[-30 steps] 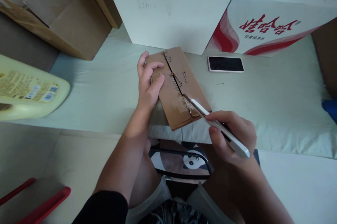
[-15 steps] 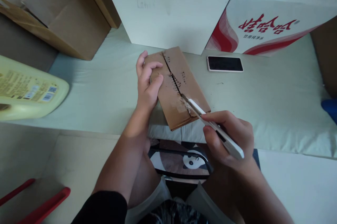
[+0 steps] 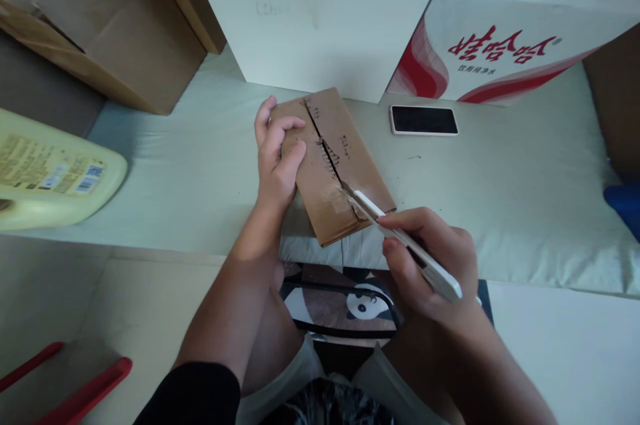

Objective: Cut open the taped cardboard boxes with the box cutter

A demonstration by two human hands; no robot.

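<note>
short black left sleeve (image 3: 195, 395), pale grey loose-legged shorts (image 3: 285, 385)

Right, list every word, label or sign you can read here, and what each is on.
"饮用纯净水": white-and-red box, under large stylised red characters, probably "娃哈哈"; its barcode and square code can't be read.
"L…": faint lettering on the tall white box; the rest is unclear.
Yellow bottle: label print and codes too small.
Small cardboard box: black marks too blurred.
Large brown carton: flap print too blurred.

The right hand (image 3: 447, 248) partly hides the cutter (image 3: 434, 270).
</note>
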